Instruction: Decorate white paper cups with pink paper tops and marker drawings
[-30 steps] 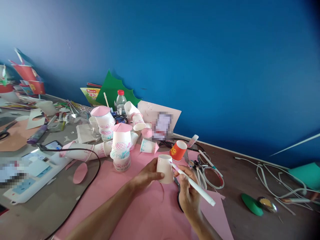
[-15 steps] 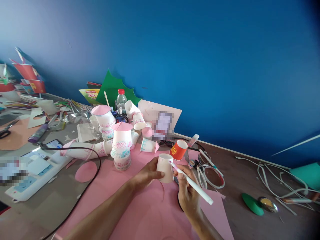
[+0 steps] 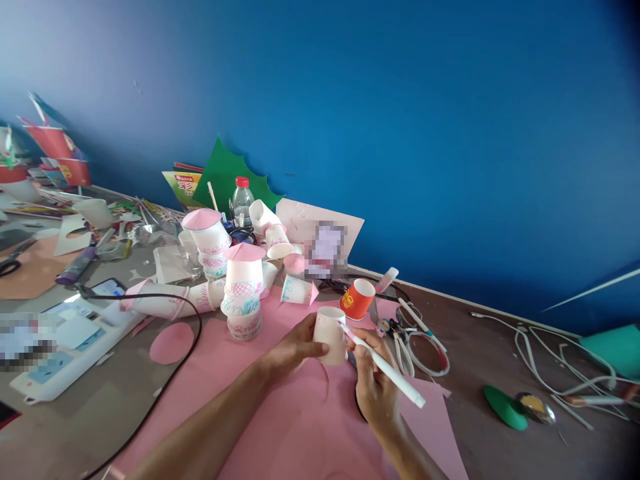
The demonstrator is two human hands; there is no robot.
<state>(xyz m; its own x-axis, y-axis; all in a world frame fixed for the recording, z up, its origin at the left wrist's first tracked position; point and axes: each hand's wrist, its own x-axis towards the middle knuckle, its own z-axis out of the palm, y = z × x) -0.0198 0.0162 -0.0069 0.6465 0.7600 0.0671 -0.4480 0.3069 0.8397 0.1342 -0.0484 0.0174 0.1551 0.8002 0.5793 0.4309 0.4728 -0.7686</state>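
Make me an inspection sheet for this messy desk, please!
Surface: pink paper on the desk.
Job's things: white cup and marker, both held.
Clutter: red cup, stacked cups, bottle.
Hands: left hand holds the white cup; right hand holds the marker, its tip at the cup's side.
Cables: black cable left, white cables right.
Surroundings: blue wall behind.
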